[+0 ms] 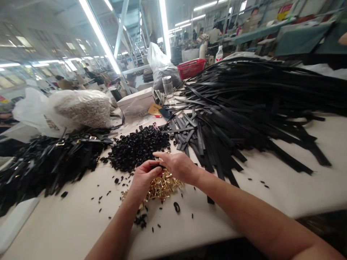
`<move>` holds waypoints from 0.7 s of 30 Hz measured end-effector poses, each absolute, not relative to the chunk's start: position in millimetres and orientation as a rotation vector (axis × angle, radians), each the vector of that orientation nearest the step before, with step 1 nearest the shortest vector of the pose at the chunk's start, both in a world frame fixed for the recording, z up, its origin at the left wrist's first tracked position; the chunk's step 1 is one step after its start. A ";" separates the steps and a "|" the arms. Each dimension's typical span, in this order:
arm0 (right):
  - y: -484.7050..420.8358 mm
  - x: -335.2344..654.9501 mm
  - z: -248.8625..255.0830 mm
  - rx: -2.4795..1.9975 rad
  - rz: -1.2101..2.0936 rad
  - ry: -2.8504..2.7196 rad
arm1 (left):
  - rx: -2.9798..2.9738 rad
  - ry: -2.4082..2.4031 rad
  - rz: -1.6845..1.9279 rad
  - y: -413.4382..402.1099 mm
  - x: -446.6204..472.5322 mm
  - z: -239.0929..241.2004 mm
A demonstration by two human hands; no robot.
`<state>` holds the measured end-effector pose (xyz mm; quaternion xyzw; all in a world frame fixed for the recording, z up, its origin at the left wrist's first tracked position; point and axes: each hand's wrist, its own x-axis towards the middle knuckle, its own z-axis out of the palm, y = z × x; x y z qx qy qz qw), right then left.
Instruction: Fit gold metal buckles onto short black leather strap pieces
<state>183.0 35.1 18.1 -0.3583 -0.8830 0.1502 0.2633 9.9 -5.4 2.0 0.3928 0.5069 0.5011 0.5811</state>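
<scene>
Left hand (143,177) pinches a black piece (155,166), frame centre.
Probably light, pliable; best held by edges. Right hand's (181,167) grip unclear.

Pale desk (89,227) bearing, at its centre, a heap of small black loops (135,146), with gold-coloured metal buckles (162,189) piled at its near side. Long black straps (244,90) spread over the right; a mound of partly buckled straps (54,159) occupies the left. A white box (137,101) and lidded glass jar (168,90) stand behind the loops, and a black ring (178,208) lies near the front edge.
</scene>
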 end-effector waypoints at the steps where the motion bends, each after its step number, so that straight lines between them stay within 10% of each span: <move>1: 34.1 181.9 17.9 -0.948 0.414 -2.395 | 0.933 1.185 1.155 -6.0 12.3 1.5; 21: 38.5 197.3 36.2 -0.969 0.522 -2.611 | 1.225 1.318 1.144 -8.1 6.1 16.3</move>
